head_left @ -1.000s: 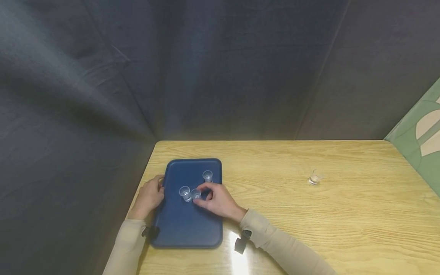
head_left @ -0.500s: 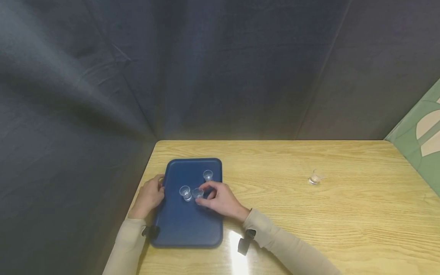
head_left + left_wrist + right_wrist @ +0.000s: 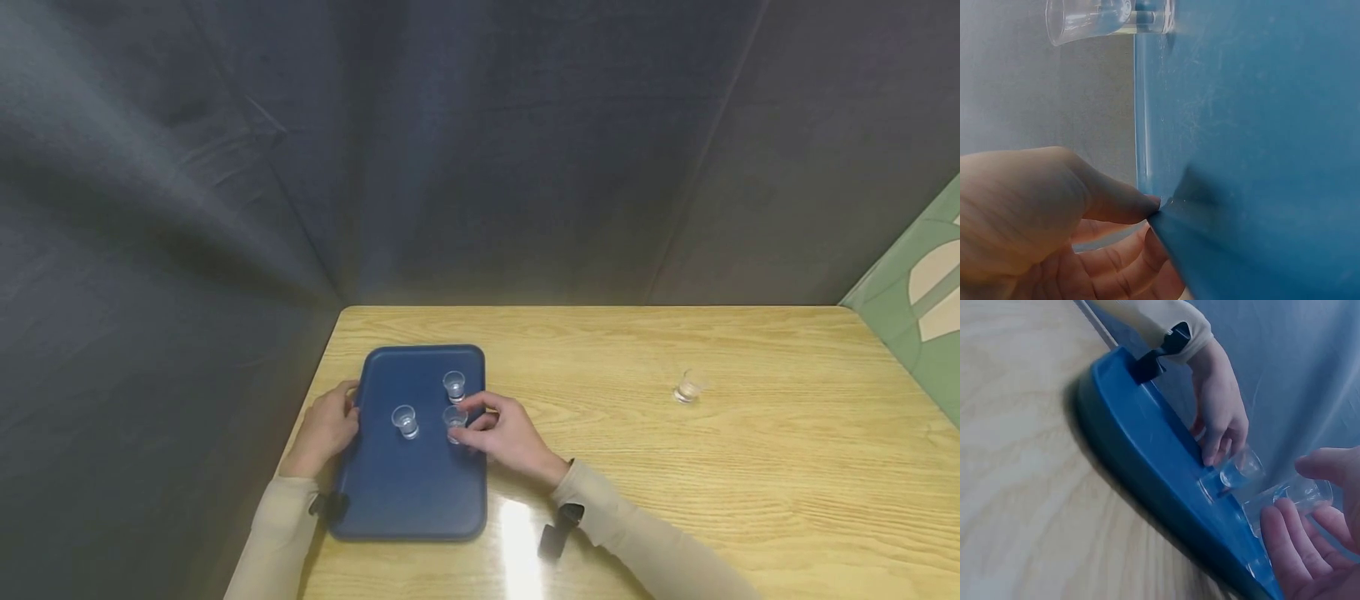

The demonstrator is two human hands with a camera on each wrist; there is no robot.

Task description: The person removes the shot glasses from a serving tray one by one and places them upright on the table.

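My left hand [image 3: 327, 427] pinches the left rim of the blue tray [image 3: 408, 500], thumb on top and fingers below, as the left wrist view [image 3: 1116, 203] shows. My right hand [image 3: 513, 435] holds a clear shot glass [image 3: 453, 419] between thumb and fingers at the tray's right side. Behind it stands another shot glass [image 3: 454, 387], near the right rim. A third shot glass [image 3: 405, 422] stands upright around the tray's middle, left of the held one. In the right wrist view the fingers [image 3: 1288, 544] partly cover the held glass.
A further clear glass [image 3: 687, 387] stands far to the right on the wooden table [image 3: 600, 358]. Dark curtains [image 3: 525, 167] close off the back and left. A green patterned cloth [image 3: 922, 283] hangs at the right edge.
My right hand has moved right with its shot glass, away from the middle glass, and the two now stand apart. The left hand and tray have stayed put.
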